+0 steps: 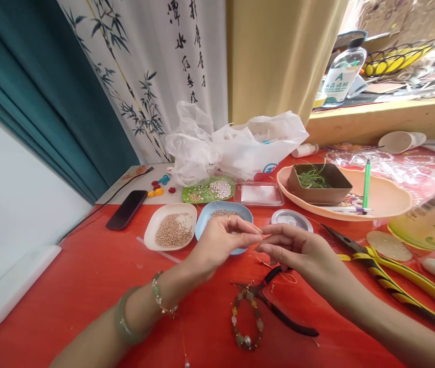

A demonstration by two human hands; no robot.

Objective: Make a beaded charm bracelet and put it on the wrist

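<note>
My left hand and my right hand meet fingertip to fingertip above the red table. Thumb and forefinger are pinched together on each; whatever lies between them is too small to make out. Behind the left hand, a blue dish of small beads is partly hidden. Below both hands lies a beaded bracelet of green, yellow and pale stones. Its top end touches black-handled pliers. Thin orange cord trails under the right hand. A jade bangle and a bead bracelet circle my left wrist.
A white dish of gold beads and a green tray stand behind. Larger yellow-black pliers lie right, near a peach tray holding a brown box. A phone lies left. Plastic bags fill the back.
</note>
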